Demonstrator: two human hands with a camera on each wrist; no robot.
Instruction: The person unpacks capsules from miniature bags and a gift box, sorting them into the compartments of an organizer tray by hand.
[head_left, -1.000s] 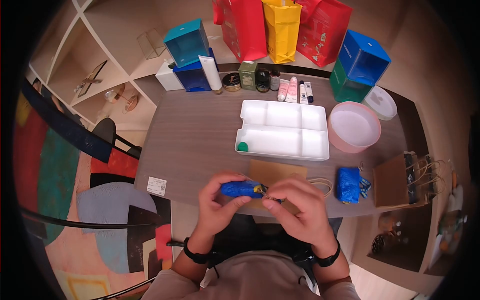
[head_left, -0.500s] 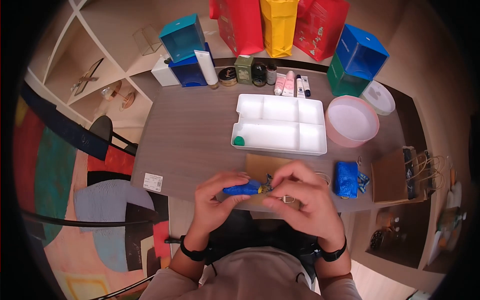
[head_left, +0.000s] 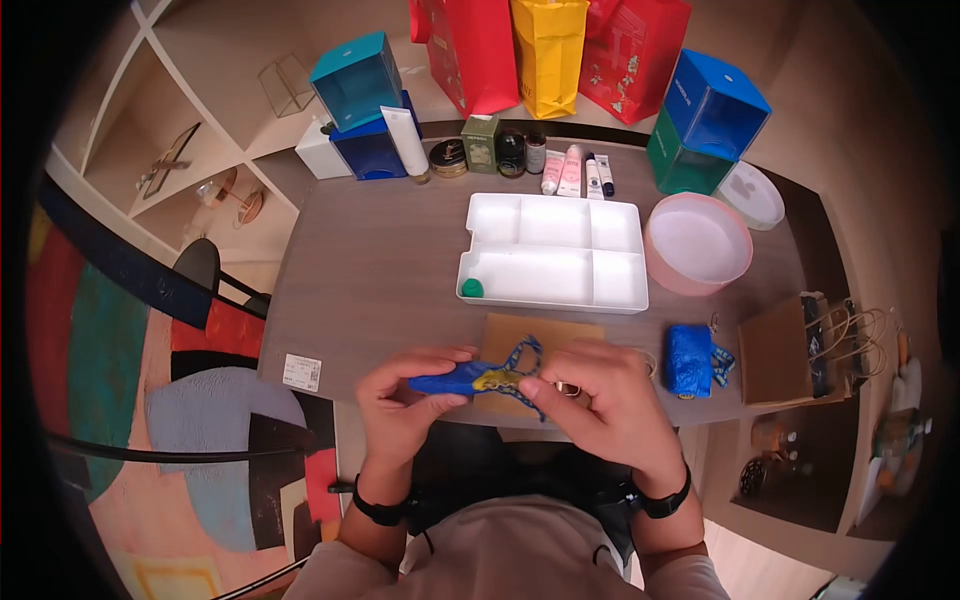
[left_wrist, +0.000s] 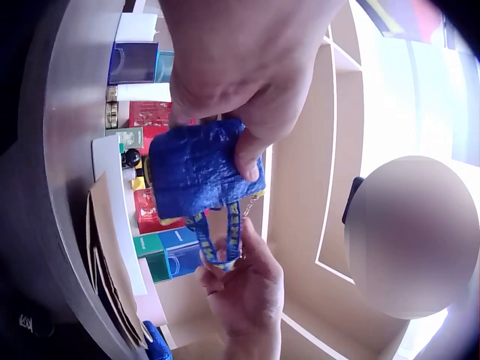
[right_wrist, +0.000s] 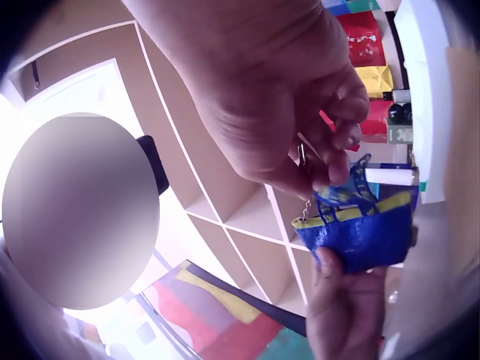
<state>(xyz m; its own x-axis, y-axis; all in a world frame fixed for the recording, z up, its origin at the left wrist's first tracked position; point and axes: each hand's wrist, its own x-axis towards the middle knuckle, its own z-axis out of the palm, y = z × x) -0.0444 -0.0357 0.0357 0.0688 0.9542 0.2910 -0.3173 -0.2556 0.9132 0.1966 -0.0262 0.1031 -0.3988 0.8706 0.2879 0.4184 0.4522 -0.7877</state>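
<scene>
A small blue bag [head_left: 440, 384] with yellow trim and patterned strap handles [left_wrist: 233, 229] is held over the table's near edge. My left hand [head_left: 393, 400] grips its body, thumb on one face and fingers on the other. At the bag's top, my right hand [head_left: 615, 405] pinches near the yellow trim, beside the handles. A thin chain [right_wrist: 307, 207] runs from the bag's corner up to the right fingers, where a metal clasp [right_wrist: 302, 154] shows. Under the hands lies a flat brown paper piece [head_left: 500, 330].
A white divided tray [head_left: 550, 308] holds a green object [head_left: 472, 288]. Right of it are a round pink box [head_left: 698, 285], a second blue bag [head_left: 688, 362] and a brown paper bag [head_left: 780, 355]. Tubes, jars and boxes line the table's back, with red and yellow bags [head_left: 548, 60] behind.
The bag has turned in my hands, so its yellow-trimmed top and spread handles now show. Both hands have shifted slightly left in the head view; the right fingers have moved onto the trim.
</scene>
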